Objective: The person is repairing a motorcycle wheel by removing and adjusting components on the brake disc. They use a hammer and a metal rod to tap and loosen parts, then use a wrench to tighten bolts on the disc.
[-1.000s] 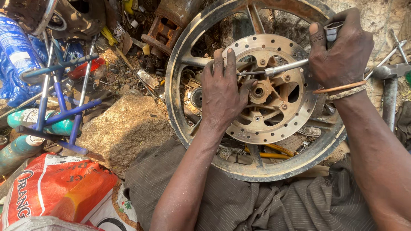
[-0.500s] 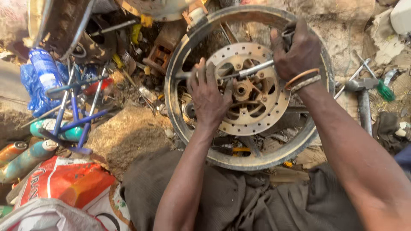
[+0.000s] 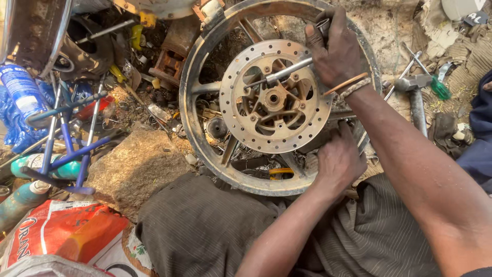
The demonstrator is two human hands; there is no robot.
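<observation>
A rusty motorcycle wheel [image 3: 205, 138] with a drilled brake disc [image 3: 241, 128] lies flat on cluttered ground before a seated person. The right hand [image 3: 335, 51] is clenched around the handle of a metal wrench [image 3: 284, 72] set on the disc. The left hand [image 3: 338, 161] grips the wheel's lower rim, fingers curled. A hammer [image 3: 416, 97] lies to the right.

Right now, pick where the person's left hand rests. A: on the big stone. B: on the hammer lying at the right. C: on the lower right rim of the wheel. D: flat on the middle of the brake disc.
C: the left hand grips the wheel at its lower right rim, clear of the brake disc.
</observation>
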